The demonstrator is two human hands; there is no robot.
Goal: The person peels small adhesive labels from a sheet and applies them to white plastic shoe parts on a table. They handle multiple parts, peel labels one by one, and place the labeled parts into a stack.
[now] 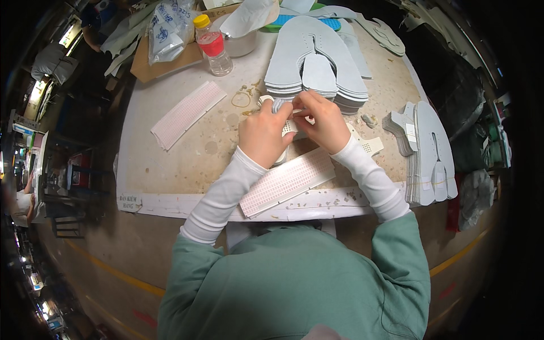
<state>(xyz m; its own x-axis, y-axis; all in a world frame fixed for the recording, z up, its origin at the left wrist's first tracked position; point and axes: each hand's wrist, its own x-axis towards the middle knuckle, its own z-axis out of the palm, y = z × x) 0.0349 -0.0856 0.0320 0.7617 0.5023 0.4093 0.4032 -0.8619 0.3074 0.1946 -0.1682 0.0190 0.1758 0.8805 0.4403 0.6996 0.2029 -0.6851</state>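
My left hand (263,134) is closed around small pale shoe pieces (289,127) with rows of punched holes, near the middle of the table. Close against it, my right hand (324,120) is bent with thumb and fingers pinched together over the same pieces; what lies between its fingertips is too small to make out. Another perforated pale piece (372,147) lies by my right wrist. Just below my hands is a sheet of small pink-printed labels (289,180). Beyond them stands a thick stack of grey shoe uppers (290,54).
A second pink-printed sheet (189,115) lies to the left, near some rubber bands (242,98). A clear bottle (220,63) with a yellow cap stands behind, beside a cardboard box (148,63) and plastic bag (170,31). More banded grey pieces (422,164) sit at the right table edge.
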